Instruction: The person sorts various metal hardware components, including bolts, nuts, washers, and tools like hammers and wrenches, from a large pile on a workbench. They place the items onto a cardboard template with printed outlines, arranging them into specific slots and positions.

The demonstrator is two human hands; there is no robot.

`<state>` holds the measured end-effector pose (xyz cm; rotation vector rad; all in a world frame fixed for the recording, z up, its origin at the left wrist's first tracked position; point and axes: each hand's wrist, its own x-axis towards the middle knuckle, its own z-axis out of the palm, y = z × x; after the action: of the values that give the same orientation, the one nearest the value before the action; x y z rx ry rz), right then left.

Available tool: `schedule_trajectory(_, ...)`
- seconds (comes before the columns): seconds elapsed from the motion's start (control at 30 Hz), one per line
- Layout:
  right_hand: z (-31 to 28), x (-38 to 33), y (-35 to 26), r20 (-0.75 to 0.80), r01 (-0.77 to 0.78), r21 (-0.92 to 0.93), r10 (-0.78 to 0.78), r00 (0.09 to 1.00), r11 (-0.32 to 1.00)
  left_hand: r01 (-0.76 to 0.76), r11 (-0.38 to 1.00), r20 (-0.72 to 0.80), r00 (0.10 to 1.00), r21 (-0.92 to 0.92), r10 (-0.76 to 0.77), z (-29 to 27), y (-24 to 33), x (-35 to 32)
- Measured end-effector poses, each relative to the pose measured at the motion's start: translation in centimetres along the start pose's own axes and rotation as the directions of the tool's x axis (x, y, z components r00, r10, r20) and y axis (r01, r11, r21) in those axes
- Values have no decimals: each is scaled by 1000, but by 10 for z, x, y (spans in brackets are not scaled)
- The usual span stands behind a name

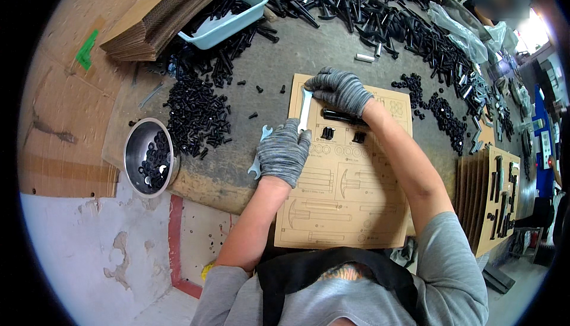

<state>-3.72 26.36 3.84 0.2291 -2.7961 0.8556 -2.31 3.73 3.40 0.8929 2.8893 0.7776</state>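
Head view: both gloved hands, left hand (284,151) and right hand (339,90), pinch a flat silver wrench (304,109) closed-fingered, seating it on the cardboard card (344,207) between them; next likely needs pressing it flush.

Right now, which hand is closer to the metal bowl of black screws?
The left hand. It sits at the left edge of the cardboard sheet, on the bowl's side. The right hand is farther away, pressing the silver wrench at the sheet's top.
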Motion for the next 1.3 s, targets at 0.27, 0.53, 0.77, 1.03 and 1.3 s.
schedule_trajectory(0.27,2,3,-5,41,18,-81,-15,999,997,49,999,-20,999,-6,-49,-2,-3,-2)
schedule_trajectory(0.53,-20,-8,-24,24,-189,85,188,982,978,120,982,176,980,-145,-94,-44,-21,31)
schedule_trajectory(0.77,-49,-62,-42,-248,-153,435,281,927,887,333,904,-112,943,269,-315,-82,-104,169)
schedule_trajectory(1.03,-70,-140,-62,-173,-301,305,363,915,904,371,852,-26,921,370,-389,-50,-116,209)
schedule_trajectory(1.3,-70,-241,-53,-237,-396,604,630,739,692,96,992,127,988,-83,-85,-106,-113,150)
